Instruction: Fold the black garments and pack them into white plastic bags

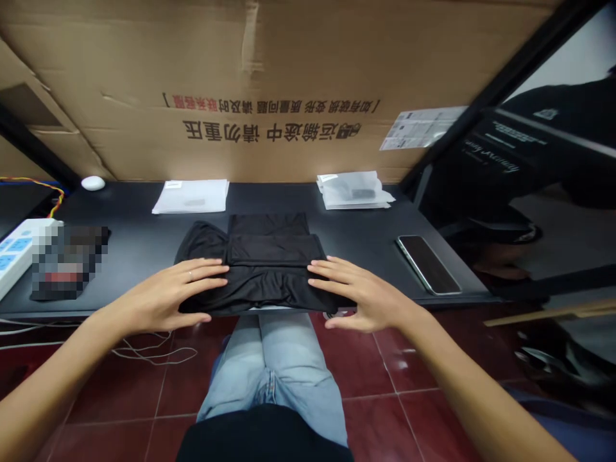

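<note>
A black cloth garment [269, 250], partly folded, lies at the front edge of the dark table [129, 237]. Its near part is wrinkled along the edge, and a flat folded panel rests on its middle. On its left side, the spread fingers of my left hand [173, 292] rest flat on the fabric, a ring on one finger. My right hand [360, 292] lies the same way on the right side, fingers apart and thumb toward me. Neither hand grips the cloth. Its exact kind cannot be made out.
Behind stands a large cardboard sheet [289, 58] with printed text. Two translucent packets [192, 196] [356, 190] lie at the back. A phone [428, 264] is at right; a power strip [26, 247], a blurred dark object [72, 263] and a white rounded item [93, 183] are at left.
</note>
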A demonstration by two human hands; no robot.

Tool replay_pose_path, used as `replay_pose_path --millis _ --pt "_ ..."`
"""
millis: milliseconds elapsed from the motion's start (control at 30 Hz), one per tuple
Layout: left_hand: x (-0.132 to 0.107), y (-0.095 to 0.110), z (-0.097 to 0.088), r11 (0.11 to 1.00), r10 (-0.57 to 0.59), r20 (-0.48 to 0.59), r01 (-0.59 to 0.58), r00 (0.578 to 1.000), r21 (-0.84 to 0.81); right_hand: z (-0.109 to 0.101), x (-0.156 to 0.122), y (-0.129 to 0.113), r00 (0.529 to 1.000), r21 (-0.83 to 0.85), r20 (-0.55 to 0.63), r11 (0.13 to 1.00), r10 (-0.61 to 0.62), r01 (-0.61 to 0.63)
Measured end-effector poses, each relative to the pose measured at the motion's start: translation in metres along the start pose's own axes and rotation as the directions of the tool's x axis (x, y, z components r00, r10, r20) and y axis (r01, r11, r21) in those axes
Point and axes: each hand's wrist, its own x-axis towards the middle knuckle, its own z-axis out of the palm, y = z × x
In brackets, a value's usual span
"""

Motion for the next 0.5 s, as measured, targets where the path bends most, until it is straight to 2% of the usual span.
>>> replay_pose_path --millis 100,233,400,500 --pt "-0.023 -0.007 0.006 1.000 -0.002 -0.018 0.002 1.000 0.000 0.005 -0.009 -0.007 1.000 -0.047 -0.023 0.999 -0.012 0.011" --pt "-0.040 -0.015 0.006 0.999 -0.039 -0.067 0.040 0.997 0.002 0.008 -0.012 -0.012 0.998 -0.139 -0.062 0.990 -0.005 -0.004" --pt "-0.045 -0.018 0.000 0.993 -0.113 -0.081 0.109 0.990 -0.049 0.008 -0.008 -0.010 0.993 -0.153 -0.120 0.988 -0.010 -0.008" --pt "-0.042 -0.017 -0.003 0.985 -0.155 -0.083 0.147 0.985 -0.094 0.008 -0.004 -0.007 0.971 -0.052 -0.218 0.992 0.099 -0.112"
